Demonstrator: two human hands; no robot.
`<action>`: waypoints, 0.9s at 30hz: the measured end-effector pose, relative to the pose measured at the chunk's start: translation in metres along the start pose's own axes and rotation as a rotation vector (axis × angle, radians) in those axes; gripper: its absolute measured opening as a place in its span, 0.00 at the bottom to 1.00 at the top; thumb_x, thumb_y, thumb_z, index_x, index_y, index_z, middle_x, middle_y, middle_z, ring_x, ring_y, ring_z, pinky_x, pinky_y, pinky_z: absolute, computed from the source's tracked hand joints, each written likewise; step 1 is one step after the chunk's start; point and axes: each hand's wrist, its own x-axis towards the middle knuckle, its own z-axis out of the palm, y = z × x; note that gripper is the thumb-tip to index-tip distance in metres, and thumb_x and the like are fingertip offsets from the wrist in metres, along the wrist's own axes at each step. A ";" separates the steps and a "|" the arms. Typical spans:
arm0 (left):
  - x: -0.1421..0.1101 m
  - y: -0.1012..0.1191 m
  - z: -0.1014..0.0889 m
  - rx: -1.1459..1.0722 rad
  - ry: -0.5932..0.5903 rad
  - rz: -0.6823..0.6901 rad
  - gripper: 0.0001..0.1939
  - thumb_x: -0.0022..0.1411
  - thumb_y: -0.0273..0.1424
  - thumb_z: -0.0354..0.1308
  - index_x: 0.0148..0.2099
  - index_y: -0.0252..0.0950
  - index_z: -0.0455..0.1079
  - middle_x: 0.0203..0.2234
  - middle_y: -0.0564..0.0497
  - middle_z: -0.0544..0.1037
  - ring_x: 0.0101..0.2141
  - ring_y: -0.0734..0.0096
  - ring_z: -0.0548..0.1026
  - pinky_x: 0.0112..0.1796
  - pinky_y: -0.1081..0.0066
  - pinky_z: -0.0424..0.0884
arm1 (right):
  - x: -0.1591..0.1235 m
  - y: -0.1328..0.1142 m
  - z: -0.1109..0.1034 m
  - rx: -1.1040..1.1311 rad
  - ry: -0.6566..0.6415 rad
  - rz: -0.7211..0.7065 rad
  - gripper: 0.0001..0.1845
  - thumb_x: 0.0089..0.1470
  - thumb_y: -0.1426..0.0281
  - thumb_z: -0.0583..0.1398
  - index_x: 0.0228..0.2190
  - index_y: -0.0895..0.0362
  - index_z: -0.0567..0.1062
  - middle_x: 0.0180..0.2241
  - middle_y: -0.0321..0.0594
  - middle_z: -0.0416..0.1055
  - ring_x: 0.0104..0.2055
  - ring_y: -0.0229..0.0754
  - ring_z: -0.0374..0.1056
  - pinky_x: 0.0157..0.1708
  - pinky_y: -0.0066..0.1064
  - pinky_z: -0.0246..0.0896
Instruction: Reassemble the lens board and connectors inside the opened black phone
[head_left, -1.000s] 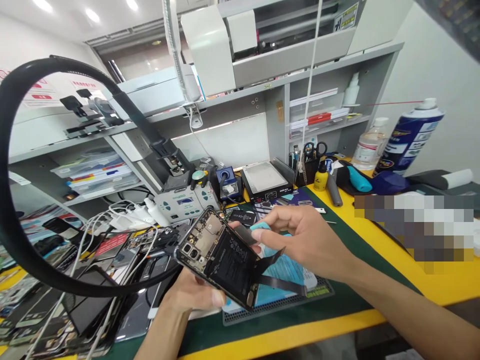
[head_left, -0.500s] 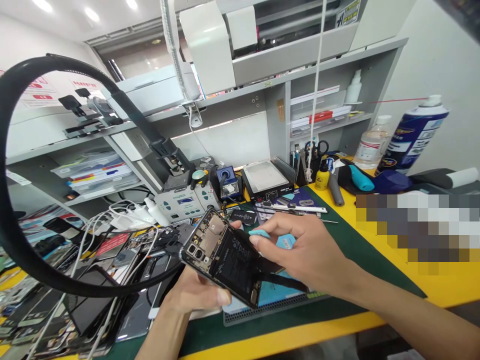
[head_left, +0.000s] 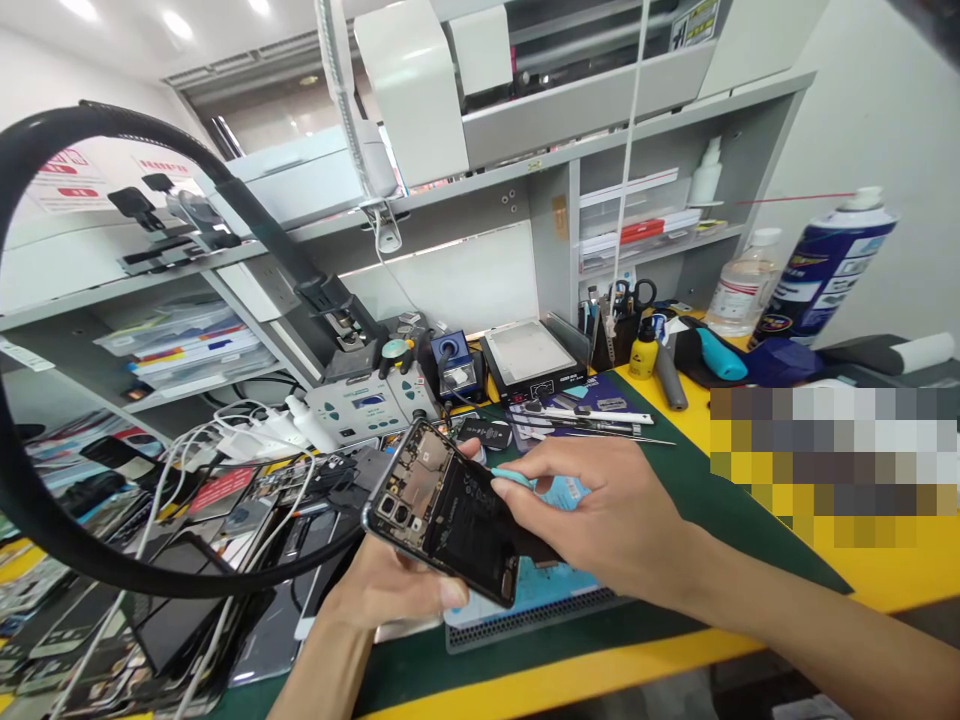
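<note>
My left hand [head_left: 409,590] is wrapped around an opened smartphone [head_left: 450,515], tilted, with its inside facing me. Its camera lenses, copper-coloured board cover and black battery [head_left: 476,530] show. Between the thumb and fingers of my right hand [head_left: 600,500] is a thin light-blue pick [head_left: 511,476], at the phone's far long edge. Most of the pick is covered by my fingers. Below the phone lies a light-blue pad [head_left: 540,590] on the dark green mat [head_left: 720,560].
Loose phones and parts [head_left: 180,590] pile up at left under a thick black hose [head_left: 225,580]. Behind stand a grey rework station [head_left: 367,405] and a flat heating plate [head_left: 532,360]. Tweezers [head_left: 600,436], a yellow bottle [head_left: 643,352] and a spray can [head_left: 825,265] are at right.
My right hand has moved slightly left and down, bringing the blue pick against the phone's edge. The pick now lies flatter. The phone has barely shifted in my left hand.
</note>
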 end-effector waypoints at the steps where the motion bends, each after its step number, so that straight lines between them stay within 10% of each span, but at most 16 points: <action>1: 0.000 0.001 0.001 0.011 0.000 -0.010 0.41 0.48 0.34 0.75 0.64 0.38 0.67 0.56 0.39 0.78 0.60 0.38 0.70 0.61 0.45 0.63 | 0.000 0.000 0.000 0.012 -0.004 0.014 0.09 0.58 0.70 0.62 0.26 0.55 0.76 0.21 0.35 0.72 0.22 0.38 0.66 0.25 0.32 0.59; 27: 0.002 0.000 0.000 -0.027 0.046 0.025 0.41 0.40 0.40 0.76 0.59 0.40 0.74 0.50 0.42 0.82 0.58 0.32 0.71 0.57 0.42 0.69 | 0.014 0.002 -0.016 0.487 -0.275 0.501 0.07 0.55 0.66 0.66 0.27 0.55 0.79 0.27 0.41 0.81 0.29 0.45 0.77 0.30 0.34 0.70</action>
